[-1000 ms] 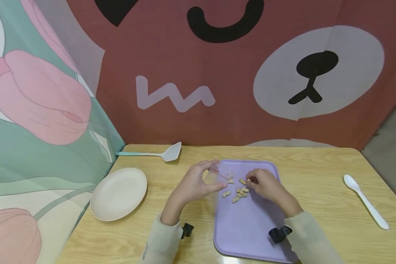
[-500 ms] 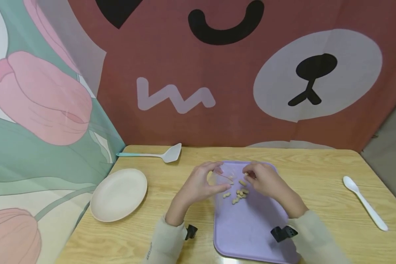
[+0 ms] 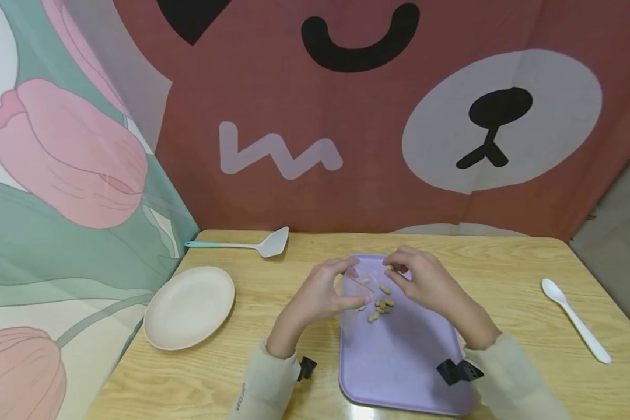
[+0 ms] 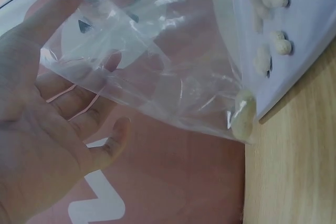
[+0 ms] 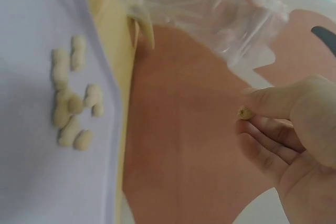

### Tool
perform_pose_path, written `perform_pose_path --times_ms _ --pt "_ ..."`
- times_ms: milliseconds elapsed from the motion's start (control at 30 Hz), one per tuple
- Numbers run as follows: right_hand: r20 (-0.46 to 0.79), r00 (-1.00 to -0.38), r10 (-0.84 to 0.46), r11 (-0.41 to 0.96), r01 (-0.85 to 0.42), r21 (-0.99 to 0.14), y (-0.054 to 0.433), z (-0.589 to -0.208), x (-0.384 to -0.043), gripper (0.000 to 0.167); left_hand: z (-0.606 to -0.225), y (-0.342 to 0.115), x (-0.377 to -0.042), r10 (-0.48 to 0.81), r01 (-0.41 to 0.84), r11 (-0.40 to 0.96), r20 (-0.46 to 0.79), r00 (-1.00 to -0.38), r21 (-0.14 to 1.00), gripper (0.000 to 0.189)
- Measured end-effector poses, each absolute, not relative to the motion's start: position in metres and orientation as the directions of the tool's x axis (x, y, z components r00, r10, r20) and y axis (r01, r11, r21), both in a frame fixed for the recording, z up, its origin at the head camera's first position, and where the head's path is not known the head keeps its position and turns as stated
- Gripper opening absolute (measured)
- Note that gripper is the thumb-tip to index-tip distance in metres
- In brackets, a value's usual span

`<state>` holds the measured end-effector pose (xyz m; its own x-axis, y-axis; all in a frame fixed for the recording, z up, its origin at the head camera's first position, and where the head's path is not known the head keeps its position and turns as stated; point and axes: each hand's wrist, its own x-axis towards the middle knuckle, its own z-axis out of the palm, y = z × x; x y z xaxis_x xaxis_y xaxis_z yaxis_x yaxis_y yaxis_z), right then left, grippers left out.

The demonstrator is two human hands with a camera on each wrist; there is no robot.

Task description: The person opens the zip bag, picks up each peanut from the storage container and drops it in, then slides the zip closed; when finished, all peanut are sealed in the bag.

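My left hand [image 3: 320,293] holds a clear plastic zip bag [image 4: 178,72] by its mouth, over the purple tray's left edge. The bag hangs down, and a peanut [image 4: 243,116] shows in its bottom corner. To the right, my right hand [image 3: 424,281] pinches a single peanut [image 5: 244,113] between thumb and fingers, at about the height of the bag's mouth. Several unshelled peanuts [image 3: 383,305] lie in a loose cluster on the purple tray [image 3: 399,367] beneath both hands. In the right wrist view, a gap separates the pinched peanut from the bag.
A cream plate [image 3: 189,309] sits on the wooden table [image 3: 304,396] to the left. Behind it lies a spatula [image 3: 262,244] with a turquoise handle. A white spoon [image 3: 577,321] rests at the far right. A printed cloth [image 3: 346,198] hangs along the table's back edge.
My right hand has lifted the peanut off the tray and brought it up and slightly left towards the bag. The left hand has shifted slightly right with the bag.
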<state>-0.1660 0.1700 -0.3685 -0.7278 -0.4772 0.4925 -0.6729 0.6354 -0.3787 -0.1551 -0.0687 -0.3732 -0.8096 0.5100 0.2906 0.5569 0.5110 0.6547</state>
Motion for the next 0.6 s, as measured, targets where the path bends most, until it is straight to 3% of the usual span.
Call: perform_pose_path --times_ms 300,600 --pt "0.575 -0.644 -0.504 0.549 -0.753 -0.362 0.158 -0.349 -0.155 0.02 -0.372 -0.068 -0.153 0.523 0.584 0.508 0.312 -0.793 0.633 0.068" --pt "0.541 -0.659 -0.522 0.488 -0.751 -0.444 0.149 -0.345 -0.153 0.019 -0.369 -0.057 -0.153 0.561 0.625 0.506 0.323 -0.762 0.594 0.069"
